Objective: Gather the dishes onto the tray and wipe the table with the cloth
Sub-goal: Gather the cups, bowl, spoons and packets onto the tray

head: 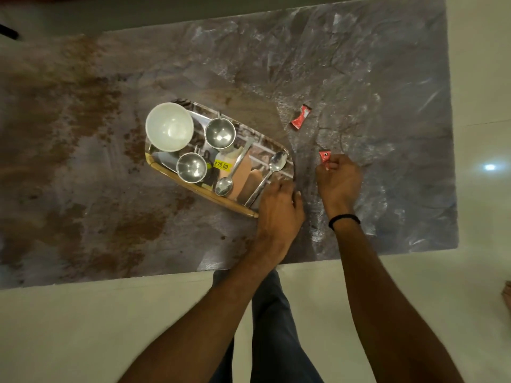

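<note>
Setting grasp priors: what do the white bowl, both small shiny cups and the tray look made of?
White bowl: glossy ceramic or melamine, unclear; smooth soft highlights. Far cup and near cup: polished steel, mirror-like glints. Tray: printed laminate face, wood-look rim, probably.

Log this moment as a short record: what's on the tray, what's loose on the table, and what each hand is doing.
tray: holds white bowl, steel cups, large spoon, small spoon
table: far wrapper and near wrapper, both red, right of the tray
left hand: at the tray's near right corner, grip unclear
right hand: fingers pinch the near wrapper
cloth: not in view
</note>
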